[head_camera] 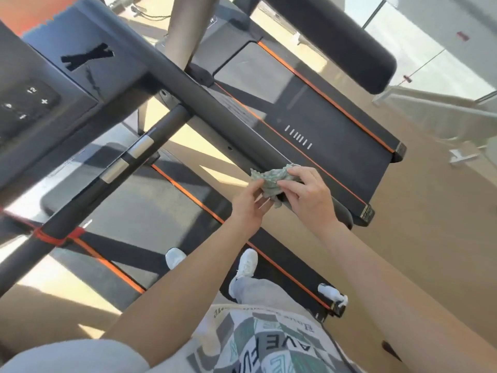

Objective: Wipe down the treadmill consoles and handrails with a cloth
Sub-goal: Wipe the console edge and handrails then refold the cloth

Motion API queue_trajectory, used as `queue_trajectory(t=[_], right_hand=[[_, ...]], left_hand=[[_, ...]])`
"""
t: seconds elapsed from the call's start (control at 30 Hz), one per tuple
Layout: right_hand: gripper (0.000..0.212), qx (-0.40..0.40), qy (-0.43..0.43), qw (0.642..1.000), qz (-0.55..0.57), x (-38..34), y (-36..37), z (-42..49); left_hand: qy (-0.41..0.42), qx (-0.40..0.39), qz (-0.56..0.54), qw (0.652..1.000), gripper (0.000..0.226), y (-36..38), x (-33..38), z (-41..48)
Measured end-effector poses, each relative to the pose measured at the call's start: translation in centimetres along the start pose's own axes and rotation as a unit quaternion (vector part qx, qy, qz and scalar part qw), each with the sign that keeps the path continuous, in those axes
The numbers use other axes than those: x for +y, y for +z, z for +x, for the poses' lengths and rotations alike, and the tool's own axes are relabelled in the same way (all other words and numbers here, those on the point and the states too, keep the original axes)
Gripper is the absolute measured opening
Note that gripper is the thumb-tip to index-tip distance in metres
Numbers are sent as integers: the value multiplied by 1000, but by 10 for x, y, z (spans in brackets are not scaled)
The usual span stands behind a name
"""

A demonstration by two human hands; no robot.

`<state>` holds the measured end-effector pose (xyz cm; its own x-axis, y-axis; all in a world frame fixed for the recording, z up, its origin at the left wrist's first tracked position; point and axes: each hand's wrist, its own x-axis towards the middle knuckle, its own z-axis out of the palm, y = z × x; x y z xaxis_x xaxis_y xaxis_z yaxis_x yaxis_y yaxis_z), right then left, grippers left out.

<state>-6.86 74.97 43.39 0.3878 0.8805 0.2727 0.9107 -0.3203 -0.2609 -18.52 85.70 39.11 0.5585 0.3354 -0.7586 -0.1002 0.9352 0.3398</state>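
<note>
1. The cloth [270, 181], crumpled and pale green, sits near the middle of the view, against the handrail [215, 114] and close to its free end.
2. The left hand [248, 208] holds the cloth's lower edge between thumb and fingertips. The right hand [306, 193] curls its fingers over the cloth from 3 o'clock.
3. The handrail runs from the console [40, 103] at 10 o'clock to a rounded end at 4 o'clock of the hands, just past the right wrist.
4. A grip bar [121, 168] with two silver bands crosses at 9 o'clock, well apart from the hands.
5. Beyond the handrail at 1 o'clock lies the neighbouring belt [322, 125], edged in orange. Tan floor [430, 238] spreads at 3 to 4 o'clock.
6. A white spray bottle [333, 294] lies at the near deck's rear corner, at 5 o'clock.
</note>
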Motion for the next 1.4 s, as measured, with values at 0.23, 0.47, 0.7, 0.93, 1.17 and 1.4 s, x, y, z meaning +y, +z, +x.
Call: queue_trajectory(t=[0.23, 0.47, 0.7, 0.93, 1.17, 1.4], right_hand=[[15, 17, 11, 1000, 15, 22, -11, -39], [17, 31, 22, 999, 26, 43, -26, -79], [11, 60, 40, 997, 17, 57, -37, -111], [9, 76, 72, 994, 25, 67, -42, -136], [15, 36, 312, 932, 184, 65, -35, -179], [29, -23, 663, 518, 540, 53, 2, -180]], left_hand=[[13, 19, 30, 999, 40, 10, -41, -11], [-28, 44, 14, 999, 36, 25, -80, -21], [-76, 37, 1, 996, 30, 35, -108, -32], [-149, 10, 11, 989, 36, 38, -124, -37], [-204, -10, 146, 968, 39, 37, -132, -30], [-202, 89, 239, 946, 37, 20, -126, -13]])
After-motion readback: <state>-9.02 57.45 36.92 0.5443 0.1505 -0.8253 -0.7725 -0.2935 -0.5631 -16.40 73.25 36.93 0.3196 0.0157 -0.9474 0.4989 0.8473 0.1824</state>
